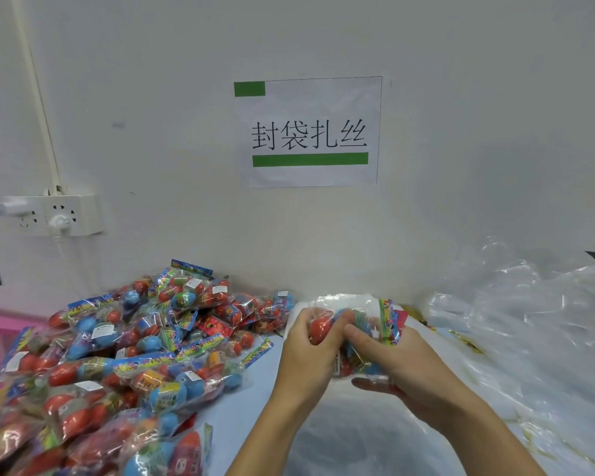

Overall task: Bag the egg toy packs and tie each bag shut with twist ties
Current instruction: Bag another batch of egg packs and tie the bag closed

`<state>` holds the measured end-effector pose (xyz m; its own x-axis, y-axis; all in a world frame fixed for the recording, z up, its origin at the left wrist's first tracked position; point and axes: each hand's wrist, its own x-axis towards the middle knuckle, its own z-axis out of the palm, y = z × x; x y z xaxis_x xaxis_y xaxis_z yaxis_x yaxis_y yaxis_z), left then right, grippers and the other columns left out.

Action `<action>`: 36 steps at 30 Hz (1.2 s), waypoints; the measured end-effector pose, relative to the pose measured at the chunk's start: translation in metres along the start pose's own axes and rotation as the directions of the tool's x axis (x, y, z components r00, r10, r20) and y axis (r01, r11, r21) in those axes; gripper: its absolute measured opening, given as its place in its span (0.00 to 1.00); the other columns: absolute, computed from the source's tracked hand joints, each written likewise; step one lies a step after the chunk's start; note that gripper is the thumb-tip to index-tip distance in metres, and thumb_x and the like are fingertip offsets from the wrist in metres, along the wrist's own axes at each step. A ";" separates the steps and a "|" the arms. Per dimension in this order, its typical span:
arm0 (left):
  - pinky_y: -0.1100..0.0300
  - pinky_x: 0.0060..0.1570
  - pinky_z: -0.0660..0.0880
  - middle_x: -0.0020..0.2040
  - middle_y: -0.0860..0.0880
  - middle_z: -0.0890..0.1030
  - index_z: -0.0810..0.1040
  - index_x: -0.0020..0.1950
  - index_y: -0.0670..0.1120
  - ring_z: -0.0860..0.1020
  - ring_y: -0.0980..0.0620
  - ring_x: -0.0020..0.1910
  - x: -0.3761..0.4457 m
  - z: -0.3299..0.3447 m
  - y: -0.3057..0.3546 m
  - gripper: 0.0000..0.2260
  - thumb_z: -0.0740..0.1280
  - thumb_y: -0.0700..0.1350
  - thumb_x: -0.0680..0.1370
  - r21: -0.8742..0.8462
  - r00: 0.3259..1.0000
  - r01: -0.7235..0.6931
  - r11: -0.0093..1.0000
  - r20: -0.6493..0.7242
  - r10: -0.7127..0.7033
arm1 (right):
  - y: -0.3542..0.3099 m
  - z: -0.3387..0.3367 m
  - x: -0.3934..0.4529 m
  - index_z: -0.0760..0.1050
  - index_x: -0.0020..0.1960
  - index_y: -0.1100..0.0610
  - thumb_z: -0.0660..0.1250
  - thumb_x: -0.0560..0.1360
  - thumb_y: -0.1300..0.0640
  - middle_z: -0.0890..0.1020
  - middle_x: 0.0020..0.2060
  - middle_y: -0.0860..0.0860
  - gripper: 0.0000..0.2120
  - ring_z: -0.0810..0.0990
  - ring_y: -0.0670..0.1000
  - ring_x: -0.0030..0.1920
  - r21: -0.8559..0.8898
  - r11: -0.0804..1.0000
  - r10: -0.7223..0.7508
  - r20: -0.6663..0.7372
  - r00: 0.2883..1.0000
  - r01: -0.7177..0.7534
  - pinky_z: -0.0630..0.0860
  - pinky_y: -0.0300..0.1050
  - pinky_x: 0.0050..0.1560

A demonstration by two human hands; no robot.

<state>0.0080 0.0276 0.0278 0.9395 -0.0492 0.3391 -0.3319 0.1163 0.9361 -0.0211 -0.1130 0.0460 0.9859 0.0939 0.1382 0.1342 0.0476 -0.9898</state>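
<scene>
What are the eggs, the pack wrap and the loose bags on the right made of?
Eggs: likely hard plastic, smooth and glossy, in solid red and blue.
Pack wrap: thin clear film that crinkles under both hands' grip and shows glare.
Loose bags: clear, soft plastic film, wrinkled, with bright highlights.

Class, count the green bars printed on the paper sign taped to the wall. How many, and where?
2: a short green bar at the sign's top left corner, and a long green bar under the characters.
</scene>
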 end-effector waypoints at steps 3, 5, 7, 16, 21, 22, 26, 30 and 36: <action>0.63 0.43 0.80 0.49 0.49 0.86 0.81 0.55 0.47 0.84 0.52 0.50 0.002 -0.001 0.003 0.22 0.70 0.62 0.71 -0.076 0.997 0.069 0.995 0.048 -0.065 | 0.001 -0.002 0.002 0.82 0.57 0.54 0.76 0.64 0.43 0.88 0.47 0.52 0.25 0.88 0.54 0.48 -0.029 0.998 -0.048 -0.055 0.997 0.047 0.84 0.47 0.44; 0.61 0.44 0.79 0.44 0.52 0.86 0.80 0.52 0.46 0.84 0.53 0.47 0.004 -0.001 0.005 0.22 0.68 0.64 0.74 -0.122 0.993 0.101 0.987 0.075 -0.093 | 0.002 0.000 0.002 0.82 0.56 0.52 0.75 0.66 0.43 0.88 0.46 0.51 0.22 0.88 0.52 0.46 -0.054 0.996 -0.068 -0.073 0.995 0.064 0.84 0.46 0.42; 0.67 0.39 0.77 0.39 0.57 0.83 0.78 0.51 0.49 0.82 0.60 0.41 0.003 0.001 0.006 0.21 0.67 0.66 0.73 -0.092 0.998 0.061 0.994 0.035 -0.058 | 0.004 0.004 0.002 0.84 0.53 0.49 0.75 0.69 0.44 0.88 0.45 0.49 0.15 0.88 0.50 0.46 -0.093 0.993 -0.083 -0.073 0.994 0.076 0.84 0.47 0.43; 0.65 0.33 0.76 0.35 0.54 0.82 0.76 0.46 0.46 0.82 0.58 0.36 0.006 -0.003 0.007 0.19 0.61 0.62 0.76 -0.035 0.992 -0.078 0.996 -0.098 0.074 | 0.000 0.018 -0.003 0.80 0.58 0.47 0.72 0.76 0.49 0.87 0.49 0.48 0.11 0.87 0.51 0.49 -0.081 0.991 -0.098 0.048 0.994 0.102 0.85 0.49 0.47; 0.64 0.45 0.78 0.45 0.55 0.86 0.80 0.56 0.49 0.84 0.59 0.47 0.005 -0.009 0.009 0.29 0.52 0.68 0.74 -0.034 1.000 0.017 0.999 0.002 -0.017 | -0.001 0.016 0.000 0.81 0.54 0.47 0.74 0.74 0.50 0.88 0.44 0.47 0.09 0.88 0.50 0.45 -0.078 0.989 -0.133 -0.080 0.988 0.127 0.84 0.45 0.40; 0.63 0.50 0.77 0.49 0.54 0.86 0.80 0.58 0.52 0.83 0.58 0.51 0.004 -0.011 0.010 0.30 0.50 0.68 0.74 -0.029 0.999 0.037 0.999 0.013 -0.037 | -0.002 0.013 0.000 0.81 0.54 0.48 0.74 0.74 0.50 0.88 0.44 0.48 0.09 0.88 0.50 0.45 -0.074 0.990 -0.129 -0.091 0.987 0.123 0.84 0.45 0.40; 0.57 0.51 0.75 0.54 0.50 0.80 0.75 0.57 0.56 0.78 0.53 0.53 0.007 -0.021 0.016 0.10 0.55 0.55 0.84 0.231 1.000 -0.004 0.973 0.024 -0.002 | -0.007 -0.003 0.001 0.83 0.49 0.52 0.74 0.74 0.53 0.88 0.43 0.53 0.05 0.88 0.53 0.44 0.041 0.990 -0.123 -0.257 0.959 0.138 0.84 0.46 0.38; 0.65 0.50 0.74 0.55 0.56 0.78 0.76 0.54 0.61 0.77 0.60 0.52 0.006 -0.045 0.016 0.07 0.69 0.51 0.78 0.558 0.937 -0.108 0.823 0.334 -0.104 | -0.005 -0.018 0.006 0.82 0.50 0.58 0.75 0.74 0.55 0.88 0.42 0.56 0.08 0.87 0.56 0.47 0.199 0.972 -0.022 -0.458 0.889 0.126 0.82 0.47 0.38; 0.60 0.62 0.69 0.59 0.58 0.71 0.76 0.53 0.61 0.69 0.59 0.60 -0.001 -0.045 0.005 0.11 0.73 0.54 0.74 0.803 0.863 -0.237 0.547 0.433 -0.261 | -0.007 -0.021 0.005 0.82 0.52 0.59 0.75 0.73 0.55 0.88 0.45 0.57 0.10 0.87 0.54 0.47 0.317 0.941 0.048 -0.472 0.880 0.118 0.82 0.47 0.41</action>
<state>0.0091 0.0731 0.0279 0.8600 -0.5026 0.0880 -0.4731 -0.7209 0.5064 -0.0148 -0.1338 0.0526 0.9215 -0.3841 0.0579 0.2114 0.3707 -0.9044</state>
